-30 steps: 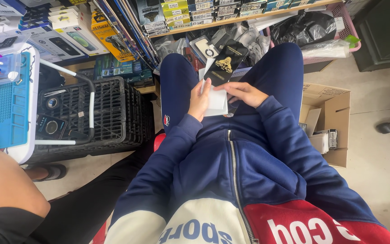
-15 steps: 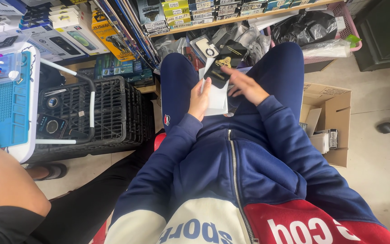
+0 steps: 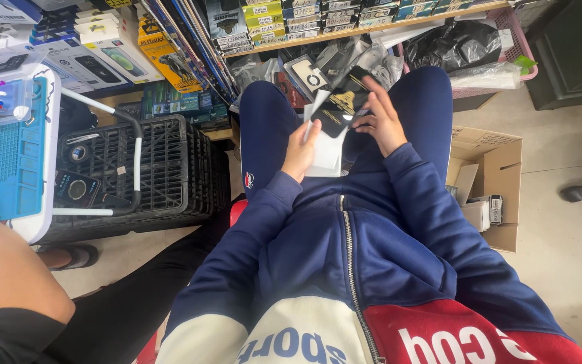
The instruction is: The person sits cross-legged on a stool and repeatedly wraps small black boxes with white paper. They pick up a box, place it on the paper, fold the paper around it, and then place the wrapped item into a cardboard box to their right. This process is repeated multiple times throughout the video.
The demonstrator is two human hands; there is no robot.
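I sit with my knees up in navy trousers and a navy zip jacket. My left hand (image 3: 300, 152) holds a flat white packet (image 3: 325, 154) over my lap. My right hand (image 3: 380, 120) grips a black card with gold markings (image 3: 339, 106), lifted out above the white packet and tilted up. Both hands are close together between my thighs.
A black plastic crate (image 3: 163, 168) with round gadgets stands at my left, beside a white-and-blue tray table (image 3: 15, 155). Another person's arm (image 3: 8, 269) is at bottom left. An open cardboard box (image 3: 490, 182) sits on the right. Shelves of boxed goods (image 3: 291, 20) and bagged items lie ahead.
My right hand has pulled the black card up and out of the white packet and raised it; a second ago both hands lay flat on the packet.
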